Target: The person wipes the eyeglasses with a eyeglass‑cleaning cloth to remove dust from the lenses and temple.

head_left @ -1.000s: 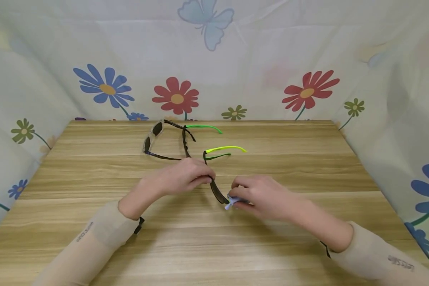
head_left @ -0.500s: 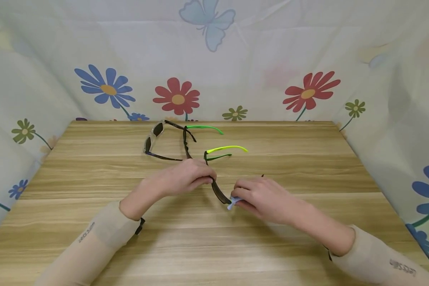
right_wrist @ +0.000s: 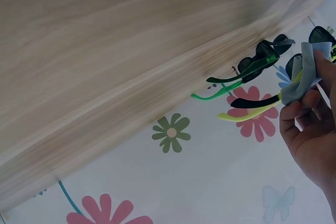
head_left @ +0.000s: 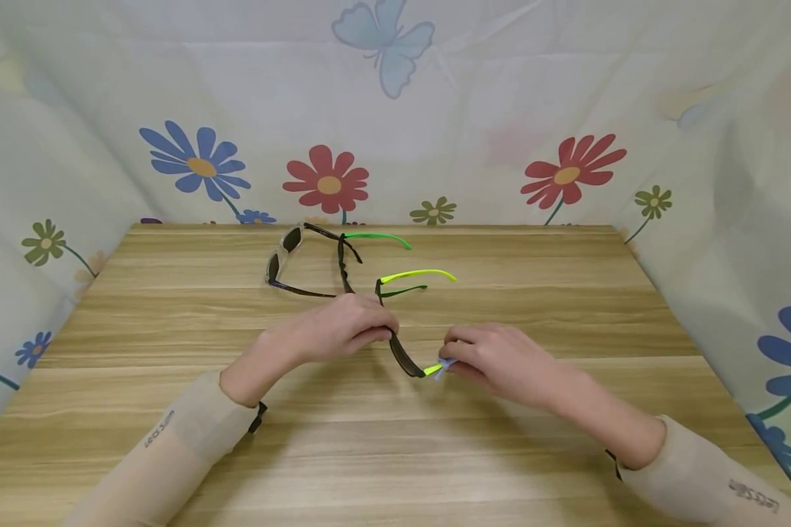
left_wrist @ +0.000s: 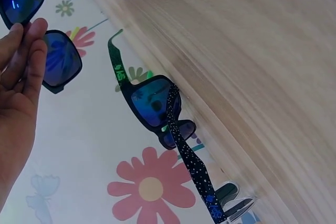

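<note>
My left hand (head_left: 343, 326) pinches the bridge of a pair of sunglasses (head_left: 405, 357) above the table. Blue mirrored lenses (left_wrist: 62, 61) show on either side of those fingers in the left wrist view. Both yellow temples stick out to the right, the far temple (head_left: 418, 274) uncovered. With thumb and fingers, my right hand (head_left: 501, 362) pinches a light blue cloth (head_left: 445, 364) folded round the near temple. A short yellow stretch shows between cloth and hinge. In the right wrist view a black temple tip (right_wrist: 254, 102) pokes out beyond the cloth (right_wrist: 302, 80).
Behind the left hand lies a second pair of sunglasses with green temples (head_left: 377, 235), partly hidden. Further left is a clear-framed pair (head_left: 280, 252) with dark speckled temples. All rest on the wooden table (head_left: 534, 271), with a flowered curtain (head_left: 474, 132) behind its far edge.
My right hand and the cloth have slid right along the near temple, away from the hinge, baring some yellow. The left hand keeps its hold on the sunglasses in about the same place.
</note>
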A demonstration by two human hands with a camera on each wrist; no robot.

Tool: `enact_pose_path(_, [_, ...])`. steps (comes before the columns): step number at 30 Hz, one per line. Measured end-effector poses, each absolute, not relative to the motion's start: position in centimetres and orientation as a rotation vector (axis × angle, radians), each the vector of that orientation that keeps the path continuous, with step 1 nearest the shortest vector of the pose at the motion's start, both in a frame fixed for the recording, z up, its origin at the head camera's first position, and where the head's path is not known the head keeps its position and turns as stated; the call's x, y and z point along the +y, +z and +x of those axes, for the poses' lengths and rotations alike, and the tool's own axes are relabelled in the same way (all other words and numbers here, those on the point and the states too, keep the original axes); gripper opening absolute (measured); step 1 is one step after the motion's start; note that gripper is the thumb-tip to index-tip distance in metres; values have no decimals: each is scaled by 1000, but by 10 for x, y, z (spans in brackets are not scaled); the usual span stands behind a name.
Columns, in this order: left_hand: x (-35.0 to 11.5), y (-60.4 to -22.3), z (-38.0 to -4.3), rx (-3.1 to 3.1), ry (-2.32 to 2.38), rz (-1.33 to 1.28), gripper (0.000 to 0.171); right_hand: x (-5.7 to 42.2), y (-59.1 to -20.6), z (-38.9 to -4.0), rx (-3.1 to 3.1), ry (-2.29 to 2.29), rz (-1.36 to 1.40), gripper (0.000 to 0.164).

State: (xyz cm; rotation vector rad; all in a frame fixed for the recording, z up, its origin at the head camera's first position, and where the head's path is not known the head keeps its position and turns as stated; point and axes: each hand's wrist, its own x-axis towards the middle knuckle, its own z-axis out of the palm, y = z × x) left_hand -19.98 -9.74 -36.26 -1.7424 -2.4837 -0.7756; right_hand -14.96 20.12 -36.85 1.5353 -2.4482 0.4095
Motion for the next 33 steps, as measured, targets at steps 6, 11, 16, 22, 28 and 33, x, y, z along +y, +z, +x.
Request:
enact_pose_path(6, [-98, -364, -200, -2458, -768, -1741, 11, 210, -369, -153, -2499, 421, 1469, 22])
enact_pose_path(11, [-99, -365, -201, -2444, -765, -1743, 11, 220, -368, -156, -2546, 432, 1415, 22])
enact_pose_path(16, [-101, -364, -201, -2435, -775, -1743, 11, 231, -365, -162, -2595, 401, 1340, 22])
enact_pose_path(22, [-103, -364, -200, -2468, -772, -1723, 12, 243, -361, -170, -2655, 375, 1254, 22])
enact_pose_path(28, [-105, -365, -198, -2506, -750, -1727, 12, 254, -356, -178, -2668, 382, 1090, 18])
enact_pose_path(33, [-105, -365, -198, -2500, -728, -1764, 11, 254, -351, -186, -2611, 419, 1020, 21])
